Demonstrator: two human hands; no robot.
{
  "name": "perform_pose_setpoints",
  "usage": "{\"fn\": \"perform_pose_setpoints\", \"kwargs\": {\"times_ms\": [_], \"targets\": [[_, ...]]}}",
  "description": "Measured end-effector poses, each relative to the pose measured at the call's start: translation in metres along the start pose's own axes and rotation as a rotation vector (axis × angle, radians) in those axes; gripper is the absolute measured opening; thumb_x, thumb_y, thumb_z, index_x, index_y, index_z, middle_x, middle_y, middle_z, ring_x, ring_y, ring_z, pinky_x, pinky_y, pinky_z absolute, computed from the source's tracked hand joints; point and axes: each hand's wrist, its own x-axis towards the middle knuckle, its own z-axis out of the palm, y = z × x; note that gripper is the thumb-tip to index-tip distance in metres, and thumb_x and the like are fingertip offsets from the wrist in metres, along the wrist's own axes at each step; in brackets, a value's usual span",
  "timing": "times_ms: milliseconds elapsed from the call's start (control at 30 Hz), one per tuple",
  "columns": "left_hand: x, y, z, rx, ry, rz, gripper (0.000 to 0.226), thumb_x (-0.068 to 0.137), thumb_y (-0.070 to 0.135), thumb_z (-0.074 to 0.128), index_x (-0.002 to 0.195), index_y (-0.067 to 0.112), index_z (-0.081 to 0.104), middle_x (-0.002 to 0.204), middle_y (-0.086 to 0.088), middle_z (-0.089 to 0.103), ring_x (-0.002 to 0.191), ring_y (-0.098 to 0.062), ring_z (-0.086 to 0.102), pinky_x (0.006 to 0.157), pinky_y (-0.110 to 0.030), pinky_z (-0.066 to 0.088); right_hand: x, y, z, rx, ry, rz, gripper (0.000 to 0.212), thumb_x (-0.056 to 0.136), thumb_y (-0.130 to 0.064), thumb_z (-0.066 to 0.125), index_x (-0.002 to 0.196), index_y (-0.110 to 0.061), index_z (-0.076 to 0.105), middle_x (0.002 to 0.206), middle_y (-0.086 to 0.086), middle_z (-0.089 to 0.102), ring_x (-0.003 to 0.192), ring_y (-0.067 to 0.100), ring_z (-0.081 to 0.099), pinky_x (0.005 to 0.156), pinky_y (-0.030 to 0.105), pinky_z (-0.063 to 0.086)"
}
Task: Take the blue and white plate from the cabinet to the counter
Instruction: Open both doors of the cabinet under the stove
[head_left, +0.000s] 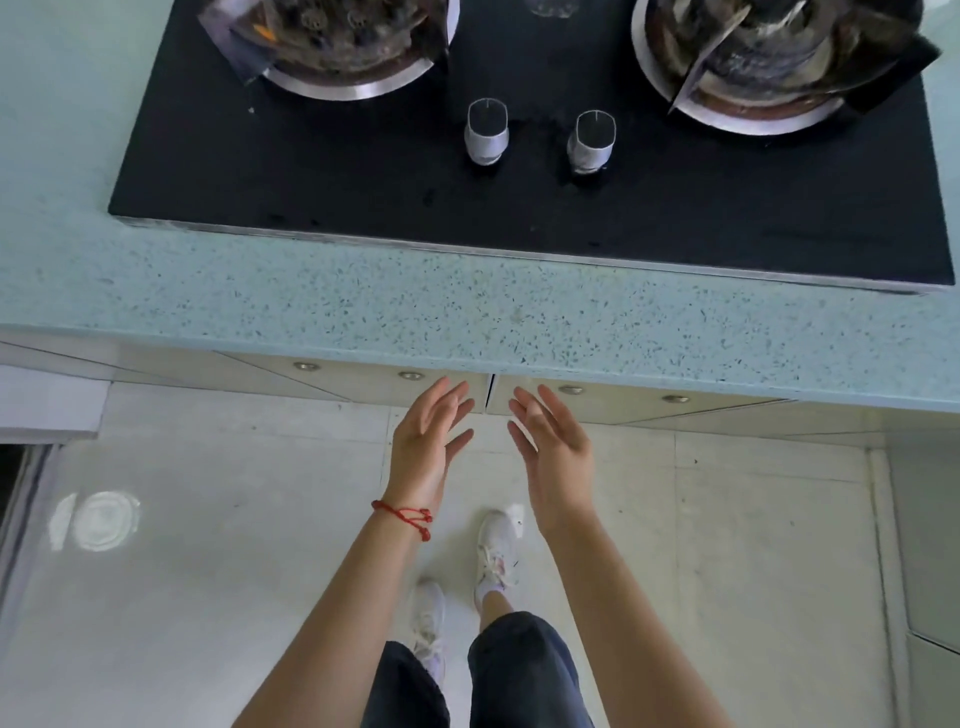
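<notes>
My left hand (428, 439), with a red string bracelet at the wrist, and my right hand (550, 444) are both stretched forward, empty, fingers apart, palms facing each other. Their fingertips are just short of the two closed cream cabinet doors (363, 376) under the speckled pale-green counter (467, 306), close to the gap between the doors. Small round metal knobs (410, 374) sit along the doors' top edge. No blue and white plate is in view.
A black glass gas hob (311, 171) lies on the counter with two burners (343, 41) and two control knobs (487, 132). Below are the light tiled floor (208, 597), my white shoes and dark trousers.
</notes>
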Motion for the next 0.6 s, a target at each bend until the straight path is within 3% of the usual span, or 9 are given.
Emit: {"fn": "perform_pose_setpoints", "kwargs": {"times_ms": [200,267,433,500,600], "targets": [[0.017,0.005,0.011,-0.178,-0.064,-0.021,0.020,0.091,0.013,0.049,0.102,0.022,0.063,0.106,0.007,0.068,0.110,-0.014,0.060,0.085,-0.034,0.049,0.020,-0.010,0.008,0.100,-0.054,-0.002,0.018,0.090,0.001,0.049,0.097,-0.010,0.060,0.097,0.001,0.068,0.102,0.015,0.063,0.097,0.033,0.047],[0.018,0.006,0.014,-0.195,-0.127,-0.013,0.026,0.091,0.010,0.046,0.109,0.024,0.060,0.111,0.009,0.066,0.115,-0.014,0.056,0.088,-0.033,0.048,0.022,-0.011,0.009,0.118,-0.081,-0.004,0.020,0.090,0.003,0.048,0.097,-0.010,0.061,0.096,-0.002,0.070,0.103,0.015,0.064,0.096,0.031,0.047],[0.017,0.007,0.017,-0.256,-0.183,-0.004,0.036,0.089,0.002,0.044,0.122,0.014,0.052,0.132,-0.008,0.053,0.121,-0.017,0.052,0.093,-0.035,0.045,0.021,-0.011,0.010,0.162,-0.119,0.008,0.024,0.088,0.008,0.046,0.091,-0.011,0.060,0.080,-0.008,0.074,0.095,0.014,0.067,0.092,0.030,0.050],[0.015,0.008,0.018,-0.281,-0.180,-0.011,0.034,0.087,-0.001,0.044,0.116,0.013,0.054,0.130,-0.010,0.054,0.121,-0.020,0.051,0.097,-0.037,0.044,0.020,-0.011,0.011,0.185,-0.119,0.020,0.026,0.086,0.010,0.047,0.086,-0.012,0.060,0.074,-0.008,0.073,0.090,0.012,0.068,0.086,0.027,0.050],[0.010,0.006,0.018,-0.326,-0.135,-0.034,0.025,0.086,-0.003,0.047,0.102,0.013,0.058,0.113,-0.006,0.062,0.116,-0.022,0.055,0.088,-0.033,0.049,0.015,-0.010,0.010,0.196,-0.111,0.036,0.022,0.085,0.009,0.050,0.085,-0.011,0.058,0.081,0.000,0.070,0.087,0.011,0.068,0.085,0.026,0.050]]}}
